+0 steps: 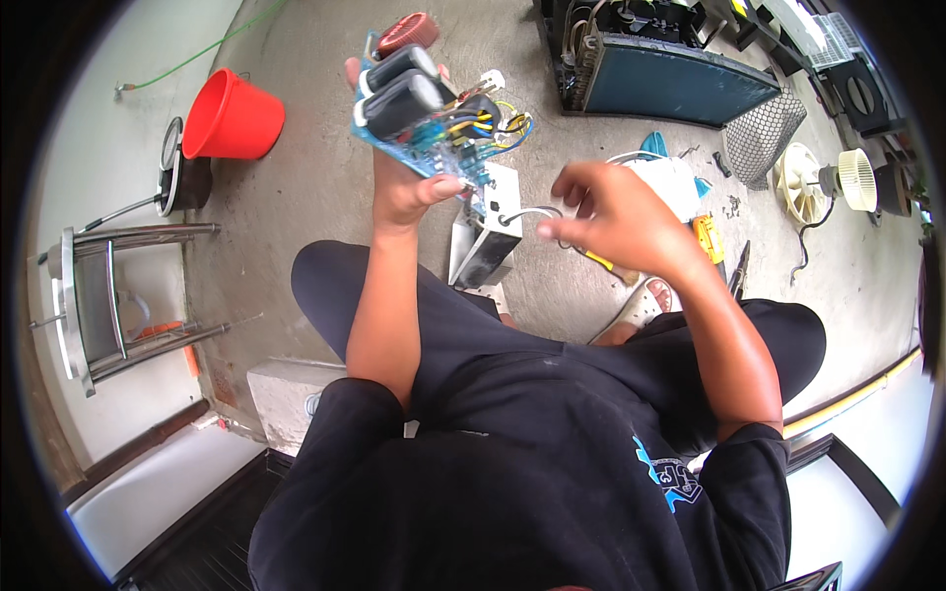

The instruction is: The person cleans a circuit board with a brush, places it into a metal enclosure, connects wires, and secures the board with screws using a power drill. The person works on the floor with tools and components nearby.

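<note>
My left hand [401, 197] is closed on the edge of a blue circuit board [379, 138], raised ahead of me. The board carries two large black capacitors [404, 106], a red wound coil [407, 34] and several coloured wires [483, 123]. Below its near end is a white and dark metal box [501, 189], with a grey-white cable [532, 211] coming from its side. My right hand [621, 217] hovers right of the box, close to that cable. Its thumb stands apart from the curled fingers, and I see nothing gripped between them.
A red bucket [236, 116] and a metal-framed chair [108, 305] are at the left. Far right stand a finned coil unit [680, 84], black mesh [764, 138] and cream fan wheels [803, 182]. A yellow tool [708, 239] and loose small parts lie on the concrete floor near my right foot.
</note>
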A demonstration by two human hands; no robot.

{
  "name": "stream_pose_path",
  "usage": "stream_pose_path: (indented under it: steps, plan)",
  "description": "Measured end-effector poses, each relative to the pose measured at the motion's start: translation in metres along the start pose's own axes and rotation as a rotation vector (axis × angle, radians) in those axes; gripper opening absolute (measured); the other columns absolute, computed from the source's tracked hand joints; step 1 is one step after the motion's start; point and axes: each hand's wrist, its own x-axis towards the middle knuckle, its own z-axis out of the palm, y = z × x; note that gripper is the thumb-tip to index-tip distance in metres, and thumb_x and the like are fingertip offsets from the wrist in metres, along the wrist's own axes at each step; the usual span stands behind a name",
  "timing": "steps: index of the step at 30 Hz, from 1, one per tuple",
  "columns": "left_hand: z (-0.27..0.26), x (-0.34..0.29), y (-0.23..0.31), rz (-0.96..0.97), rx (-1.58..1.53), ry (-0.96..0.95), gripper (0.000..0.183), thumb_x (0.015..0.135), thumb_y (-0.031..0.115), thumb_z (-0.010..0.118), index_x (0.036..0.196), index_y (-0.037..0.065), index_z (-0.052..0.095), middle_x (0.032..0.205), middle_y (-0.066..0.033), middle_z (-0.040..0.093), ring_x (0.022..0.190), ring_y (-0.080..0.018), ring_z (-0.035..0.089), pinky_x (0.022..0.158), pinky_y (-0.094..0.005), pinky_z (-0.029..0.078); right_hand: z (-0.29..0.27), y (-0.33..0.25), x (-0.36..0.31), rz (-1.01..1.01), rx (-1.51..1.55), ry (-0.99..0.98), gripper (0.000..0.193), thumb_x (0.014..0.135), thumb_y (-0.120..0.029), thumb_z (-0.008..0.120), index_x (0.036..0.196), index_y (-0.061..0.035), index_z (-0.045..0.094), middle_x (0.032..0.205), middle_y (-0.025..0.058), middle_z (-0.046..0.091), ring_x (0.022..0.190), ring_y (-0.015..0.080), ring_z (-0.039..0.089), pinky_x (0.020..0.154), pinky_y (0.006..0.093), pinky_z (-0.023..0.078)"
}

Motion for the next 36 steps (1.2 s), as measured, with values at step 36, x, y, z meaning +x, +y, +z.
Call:
stream_pose_path:
  steps: [36]
  plan:
    - [0.085,-0.003,-0.049,-0.051,0.275,-0.096,0.157,0.058,0.027,0.102,0.167,0.014,-0.011,0.149,-0.0246,0.046,0.139,-0.0359,0.051,0.117,-0.0481,0.04,-0.011,0.085,0.039,-0.129,0.959,0.072,0.037,0.09,-0.001,0.061,0.127,0.0017,0.061,0.117,0.0109,0.068,0.105,0.0186,0.066,0.097,0.0354,0.055]
